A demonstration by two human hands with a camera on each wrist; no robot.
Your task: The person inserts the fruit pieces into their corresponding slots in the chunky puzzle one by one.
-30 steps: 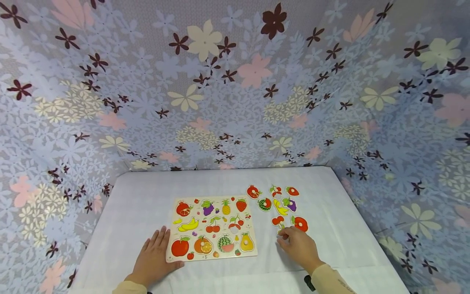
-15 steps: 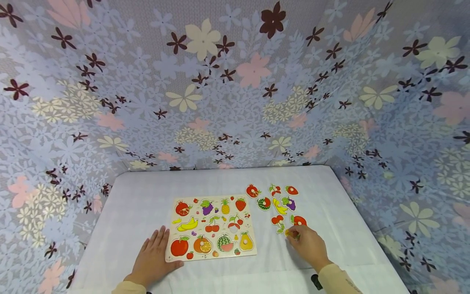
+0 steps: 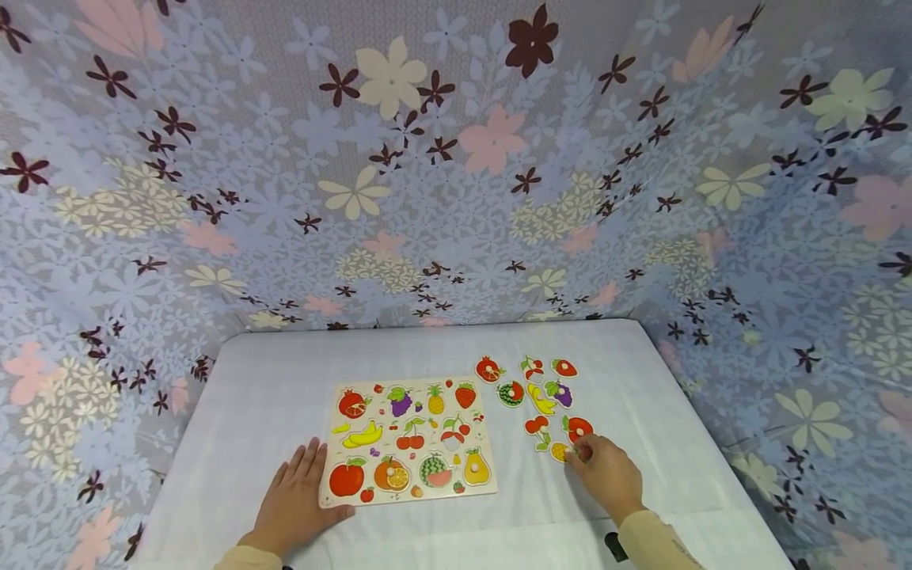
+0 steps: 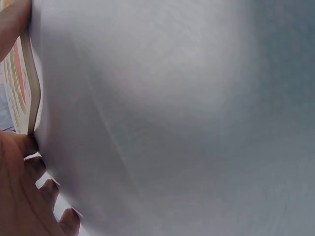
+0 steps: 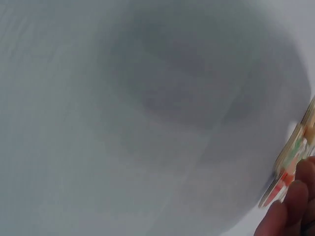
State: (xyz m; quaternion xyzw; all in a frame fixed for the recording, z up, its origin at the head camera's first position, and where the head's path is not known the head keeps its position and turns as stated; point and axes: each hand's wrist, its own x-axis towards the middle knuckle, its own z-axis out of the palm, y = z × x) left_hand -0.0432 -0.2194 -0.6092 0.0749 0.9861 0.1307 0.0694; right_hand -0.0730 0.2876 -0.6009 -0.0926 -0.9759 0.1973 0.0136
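My left hand (image 3: pixel 292 495) lies palm down on the table with its fingers extended, at the left edge of the fruit puzzle board (image 3: pixel 413 503). Its thumb reaches along the board's front corner. My right hand (image 3: pixel 609 475) is low over the loose pieces on the right, fingers bent. Its fingertips are beside a yellow, pineapple-like piece (image 3: pixel 559 451) and just below a red apple piece (image 3: pixel 578 427). The fingers cover part of the yellow piece; whether they pinch it is hidden. In the right wrist view, the fingers (image 5: pixel 295 199) are close to the edges of several pieces.
More loose pieces lie right of the board: cherries (image 3: pixel 537 426), bananas (image 3: pixel 541 400), grapes (image 3: pixel 559 393), watermelon (image 3: pixel 510 394), pomegranate (image 3: pixel 488 369) and strawberry (image 3: pixel 565 367). A white cloth covers the table (image 3: pixel 285 380). Floral fabric (image 3: pixel 442 198) hangs behind and beside it.
My right hand has moved a little to the right, uncovering the yellow piece and coming nearer the apple piece. The left hand has stayed by the board.
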